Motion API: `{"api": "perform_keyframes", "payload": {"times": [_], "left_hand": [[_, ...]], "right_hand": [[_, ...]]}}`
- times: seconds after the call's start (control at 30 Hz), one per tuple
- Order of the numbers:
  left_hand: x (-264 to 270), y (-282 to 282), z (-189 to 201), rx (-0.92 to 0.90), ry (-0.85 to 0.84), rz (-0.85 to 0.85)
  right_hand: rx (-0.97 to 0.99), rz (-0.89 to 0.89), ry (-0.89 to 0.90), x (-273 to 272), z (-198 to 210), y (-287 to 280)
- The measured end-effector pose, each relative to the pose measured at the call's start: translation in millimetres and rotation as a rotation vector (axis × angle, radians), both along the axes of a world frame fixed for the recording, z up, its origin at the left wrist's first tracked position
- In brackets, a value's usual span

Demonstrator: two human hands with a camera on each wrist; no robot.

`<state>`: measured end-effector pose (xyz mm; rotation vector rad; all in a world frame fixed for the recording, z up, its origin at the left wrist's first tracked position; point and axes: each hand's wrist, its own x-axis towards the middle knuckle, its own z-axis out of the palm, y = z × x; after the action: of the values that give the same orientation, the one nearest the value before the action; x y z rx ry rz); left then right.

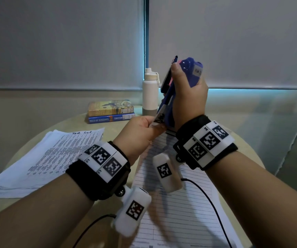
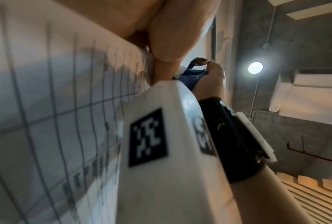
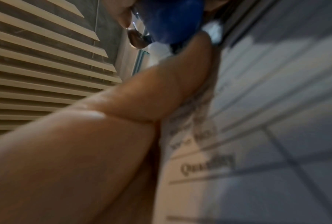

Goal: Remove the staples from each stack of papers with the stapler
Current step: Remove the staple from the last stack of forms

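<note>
Nearest us, our left hand point(image 1: 140, 133) pinches the top corner of the lined papers point(image 1: 176, 203) lifted off the round bench point(image 1: 248, 158). At one o'clock, our right hand point(image 1: 189, 97) is clenched around the blue stapler point(image 1: 189, 72), held upright, its lower end at that corner. At nine o'clock lies another paper stack point(image 1: 42, 158); at twelve, two books point(image 1: 111, 111) and a white bottle point(image 1: 150, 92).

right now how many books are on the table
2, stacked at the table's far edge, left of the white bottle: the blue-spined book lies at the bottom and the yellow-covered book rests on top of it. The raised hands could hide others.
</note>
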<state>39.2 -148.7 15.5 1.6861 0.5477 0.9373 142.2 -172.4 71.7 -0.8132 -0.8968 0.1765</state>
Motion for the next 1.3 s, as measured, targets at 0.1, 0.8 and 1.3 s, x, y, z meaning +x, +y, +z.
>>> {"api": "perform_keyframes", "payload": {"times": [0.1,0.8,1.3], "left_hand": [[-1,2,-1,0.006,0.000,-0.013],[-32,39,-15,0.117,0.078,0.175],[-44,56,-9,0.082,-0.020,0.215]], "right_hand": [[0.062,0.008,-0.038,-2,0,0],[-0.264,0.081,0.142,131,4,-30],[-1.785,-0.401,-1.035,220,-106,-16]]}}
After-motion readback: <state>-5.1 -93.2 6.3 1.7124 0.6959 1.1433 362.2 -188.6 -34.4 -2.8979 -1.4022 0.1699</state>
